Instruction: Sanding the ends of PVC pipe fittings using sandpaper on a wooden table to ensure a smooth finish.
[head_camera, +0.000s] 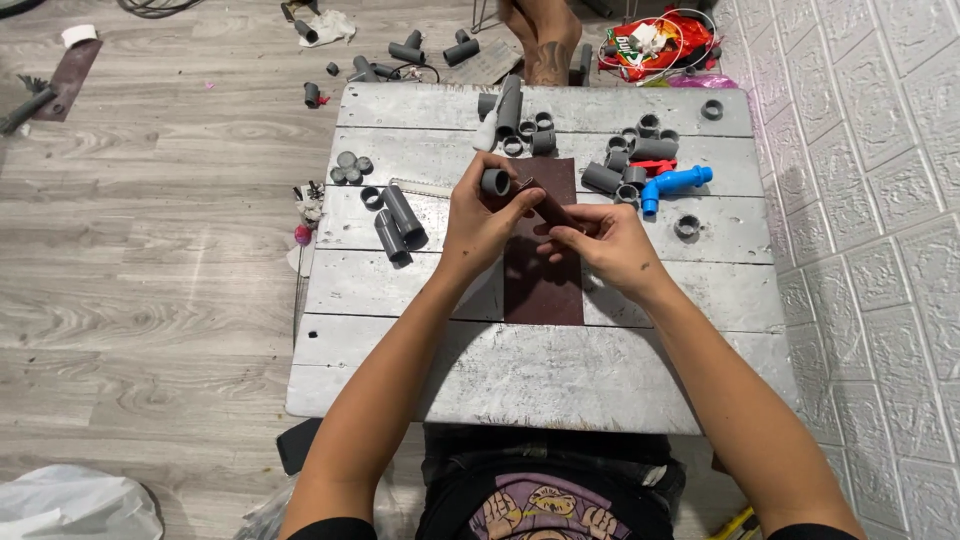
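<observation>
1. The left hand (480, 215) grips a short grey pipe fitting (495, 181), raised above the surface (520, 380), open end facing the camera.
2. The right hand (615, 245) pinches a folded strip of brown sandpaper (550, 205) against the fitting, placed to rub it.
3. A larger sandpaper sheet (543, 280) lies beneath, probably catching dust.
4. Loose grey fittings (630, 165) and a blue elbow (675, 183) sit near.
</observation>
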